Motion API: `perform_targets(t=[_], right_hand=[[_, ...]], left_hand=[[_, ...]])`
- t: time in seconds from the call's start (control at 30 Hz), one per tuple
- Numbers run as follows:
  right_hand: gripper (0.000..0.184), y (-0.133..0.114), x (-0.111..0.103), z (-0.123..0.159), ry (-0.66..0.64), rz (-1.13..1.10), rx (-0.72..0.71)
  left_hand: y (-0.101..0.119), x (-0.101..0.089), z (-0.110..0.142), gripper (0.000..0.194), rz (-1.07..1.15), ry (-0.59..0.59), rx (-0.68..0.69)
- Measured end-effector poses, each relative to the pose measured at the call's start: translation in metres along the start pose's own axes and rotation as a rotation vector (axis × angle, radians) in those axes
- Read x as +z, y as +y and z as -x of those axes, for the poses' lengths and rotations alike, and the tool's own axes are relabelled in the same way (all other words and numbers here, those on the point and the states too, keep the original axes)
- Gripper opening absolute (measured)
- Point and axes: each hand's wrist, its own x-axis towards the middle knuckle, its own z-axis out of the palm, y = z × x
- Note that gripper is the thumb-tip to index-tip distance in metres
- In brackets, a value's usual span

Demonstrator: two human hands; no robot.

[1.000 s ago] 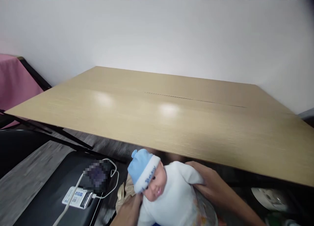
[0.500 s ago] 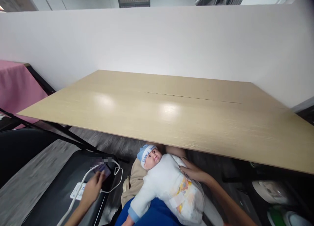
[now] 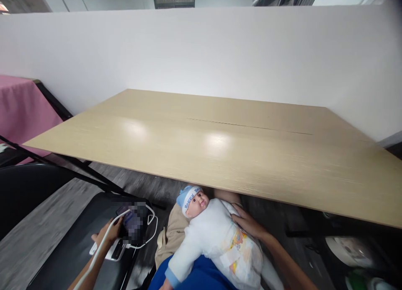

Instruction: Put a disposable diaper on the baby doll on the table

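A baby doll [image 3: 213, 231] in a white top, patterned diaper and blue-and-white cap lies tilted across my lap, its head near the table edge. My right hand [image 3: 249, 223] lies against the doll's side and grips its torso. On the black stool to my left, my left hand [image 3: 108, 233] has bent fingers at the near left edge of a dark phone [image 3: 125, 214], partly blurred out. A white cable [image 3: 103, 239] passes over that hand and loops on the stool's right side. Beneath the hand lies a white power bank [image 3: 116, 250] with a dark panel.
A light wooden table [image 3: 220, 135] spans the view in front, its near edge just above the doll's head. Behind it stands a white partition [image 3: 201, 51]. A pink cloth [image 3: 25, 110] hangs at left near a black chair [image 3: 28, 193]. White and green items [image 3: 348, 250] sit under the table at right.
My left hand has shifted left and the phone shows larger and turned; the power bank's dark panel now shows. My right hand stays on the doll. The view moved slightly.
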Motion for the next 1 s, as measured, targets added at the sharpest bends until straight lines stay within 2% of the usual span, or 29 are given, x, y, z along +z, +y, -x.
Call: perform_targets(t=[0.1, 0.23, 0.33, 0.47, 0.6, 0.7, 0.77, 0.87, 1.0], right_hand=[[0.038, -0.002, 0.001, 0.000, -0.014, 0.030, 0.002], [0.036, -0.006, -0.001, 0.003, 0.080, 0.141, -0.071], [0.042, -0.006, -0.007, 0.006, 0.104, 0.218, -0.119], [0.050, -0.003, -0.019, 0.017, 0.123, 0.237, -0.101], [0.042, -0.008, -0.021, 0.039, 0.256, 0.251, -0.101], [0.035, -0.026, -0.009, 0.059, 0.394, 0.241, -0.110], [0.031, -0.042, 0.003, 0.070, 0.431, 0.206, -0.128], [0.026, -0.065, 0.022, 0.078, 0.382, 0.159, -0.185], [0.023, -0.084, 0.043, 0.073, 0.217, 0.176, -0.252]], left_hand=[[0.000, 0.000, 0.001, 0.055, -0.011, -0.005, -0.030], [0.000, 0.005, 0.012, 0.057, -0.037, 0.065, 0.003], [-0.001, 0.012, 0.020, 0.057, -0.038, 0.108, 0.032], [-0.002, 0.017, 0.025, 0.059, -0.020, 0.143, 0.063], [0.001, 0.014, 0.026, 0.060, -0.010, 0.125, 0.048], [0.004, 0.010, 0.024, 0.060, -0.006, 0.095, 0.035], [0.006, 0.008, 0.023, 0.061, 0.004, 0.074, 0.014], [0.008, 0.008, 0.022, 0.056, 0.049, 0.102, -0.012], [0.011, 0.010, 0.026, 0.055, 0.173, 0.243, -0.029]])
